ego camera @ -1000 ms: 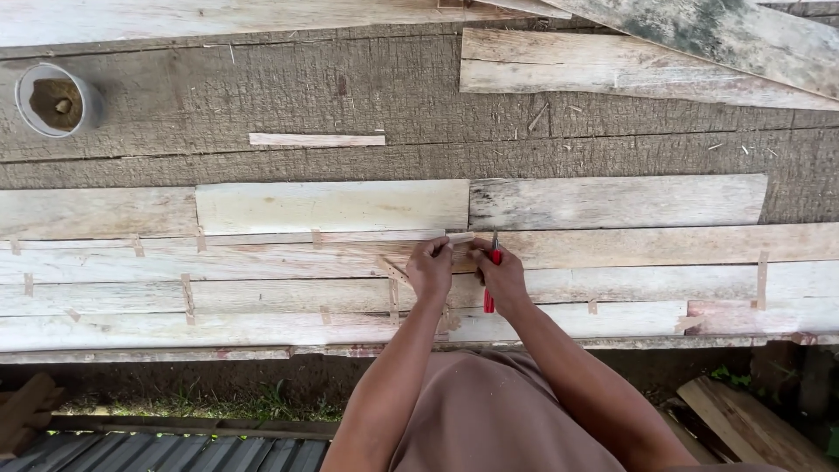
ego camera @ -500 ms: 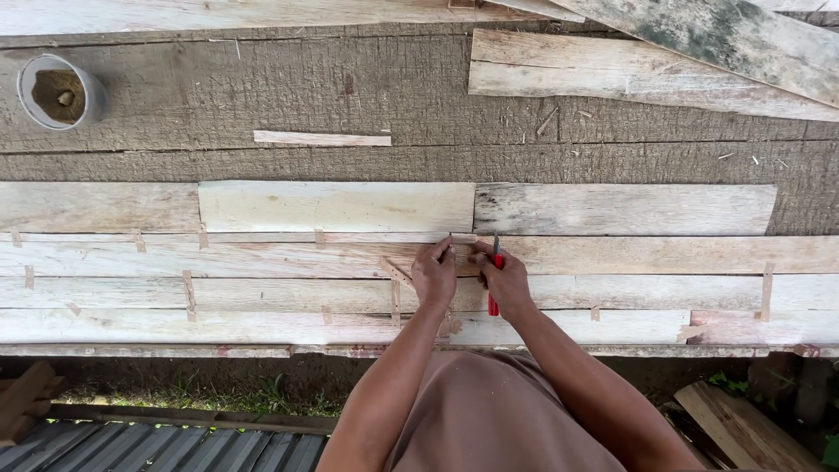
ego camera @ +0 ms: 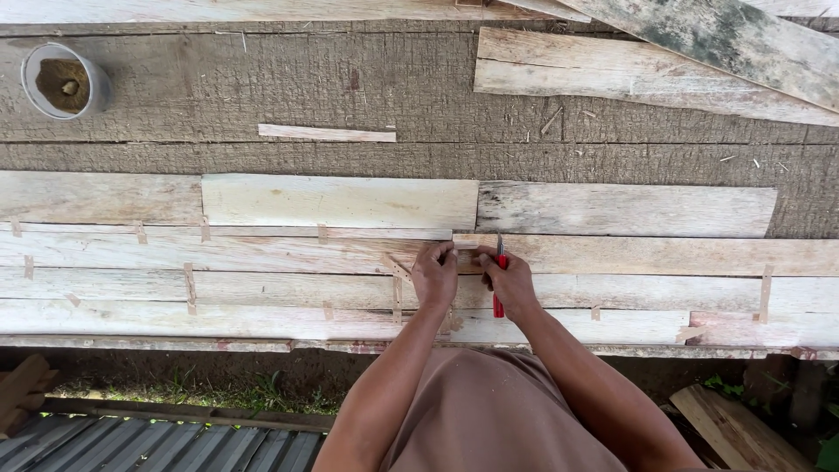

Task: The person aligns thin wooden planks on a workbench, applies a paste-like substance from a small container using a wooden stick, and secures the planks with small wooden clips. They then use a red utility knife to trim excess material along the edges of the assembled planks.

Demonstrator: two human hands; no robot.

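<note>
Pinching a small wooden piece [ego camera: 466, 244] against the pale planks [ego camera: 341, 203], the left hand [ego camera: 434, 275] steadies it while the right hand [ego camera: 509, 280], just beside, grips a red-handled tool [ego camera: 498, 301], apparently mid-fastening.

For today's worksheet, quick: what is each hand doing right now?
Left hand: fingers pinch a small wood piece.
Right hand: closed on a red-handled tool.

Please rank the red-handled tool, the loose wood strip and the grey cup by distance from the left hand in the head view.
1. Red-handled tool: just right of the left hand, in the right hand.
2. Loose wood strip: farther up the boards, slightly left.
3. Grey cup: far upper left.
</note>
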